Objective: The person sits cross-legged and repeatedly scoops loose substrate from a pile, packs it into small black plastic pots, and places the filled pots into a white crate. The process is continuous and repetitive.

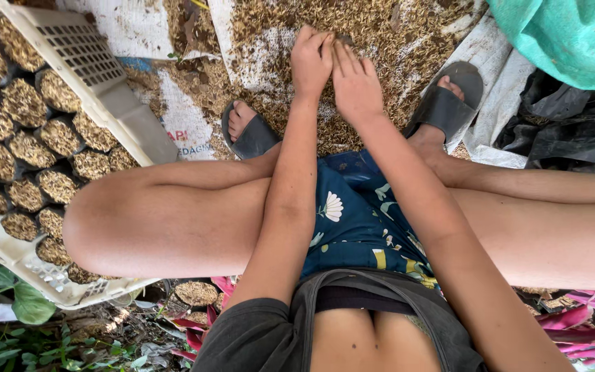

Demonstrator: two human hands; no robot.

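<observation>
Grey shirt (256, 337) nearest; left hand (311, 58), right hand (354, 83) fingers together pinching dry tan husk pile (380, 27).

Soft, even daylight, faint shadows, sharp focus, slight wide-angle stretching toward the edges.

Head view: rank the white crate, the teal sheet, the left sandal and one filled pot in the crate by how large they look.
1. white crate, largest
2. teal sheet, partly cut off by the frame, so its full size is unknown
3. left sandal
4. filled pot, smallest

Both hands work over the husk pile.
</observation>
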